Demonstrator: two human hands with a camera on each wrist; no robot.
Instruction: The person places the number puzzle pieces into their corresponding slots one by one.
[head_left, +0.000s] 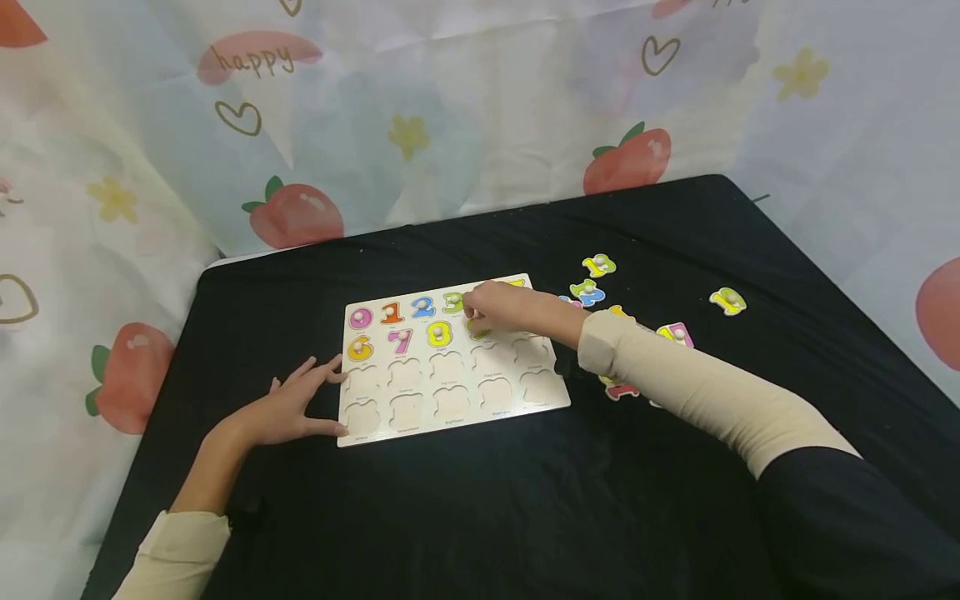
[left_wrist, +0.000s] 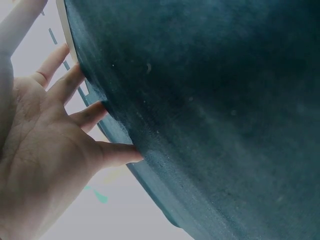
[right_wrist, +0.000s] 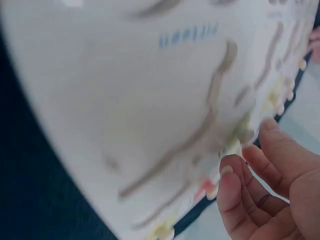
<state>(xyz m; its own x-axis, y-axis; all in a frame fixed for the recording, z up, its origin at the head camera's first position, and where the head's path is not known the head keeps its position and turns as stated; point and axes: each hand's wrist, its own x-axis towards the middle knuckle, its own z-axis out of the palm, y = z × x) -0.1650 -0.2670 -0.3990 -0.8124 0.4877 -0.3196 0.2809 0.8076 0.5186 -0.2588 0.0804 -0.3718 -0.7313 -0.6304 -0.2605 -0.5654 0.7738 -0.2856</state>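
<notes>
A wooden number puzzle board [head_left: 427, 423] lies on the black-covered table. Number pieces with round knobs sit in its upper two rows, among them the pink 0 [head_left: 361, 318], the pink 7 [head_left: 401, 340] and the yellow 8 [head_left: 439, 334]. My left hand [head_left: 288, 412] rests at the board's left edge, thumb and fingers spread. Over the second row is my right hand [head_left: 498, 307], its fingertips close around a yellow-green piece [head_left: 477, 333] in the slot right of the 8. The right wrist view shows the bent fingers [right_wrist: 268, 125] apart beside that piece's knob.
Loose number pieces lie right of the board: a yellow-green one [head_left: 599, 266], a green-blue one [head_left: 587, 292], a pink-yellow one [head_left: 676, 335] and a separate one [head_left: 727, 302] farther right. The right forearm partly covers several others. A patterned curtain [head_left: 495, 108] hangs behind the table.
</notes>
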